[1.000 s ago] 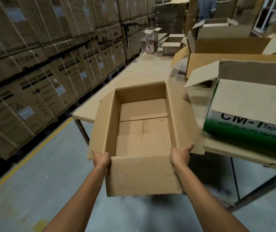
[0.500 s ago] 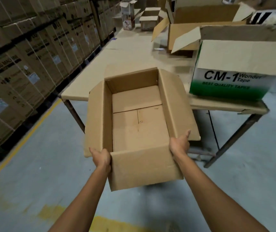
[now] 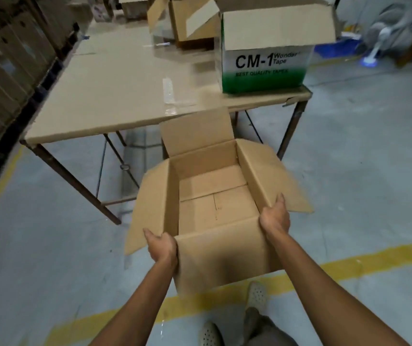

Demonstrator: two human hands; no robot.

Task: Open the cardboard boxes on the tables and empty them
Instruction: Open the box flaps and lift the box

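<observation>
Head view. Box (image 3: pixel 215 211) held in the air, off the table (image 3: pixel 115 96), flaps open, bare bottom showing. Left hand (image 3: pixel 161 245) grips the near-left corner, fingers curled out of sight under the side flap. Right hand (image 3: pixel 275 217) grips the near-right corner, thumb (image 3: pixel 280 199) along the rim. Table edge lies beyond the fingertips. Tape box (image 3: pixel 265 58) on the table, ahead of the right fingers, well apart. Yellow line (image 3: pixel 349 265) on the floor below the wrists.

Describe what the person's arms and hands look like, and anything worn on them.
The left forearm and right forearm are bare down to the frame's lower edge, with no sleeve in view. The left hand and right hand wear no gloves, and no watch, ring or wristband shows on either.
</observation>
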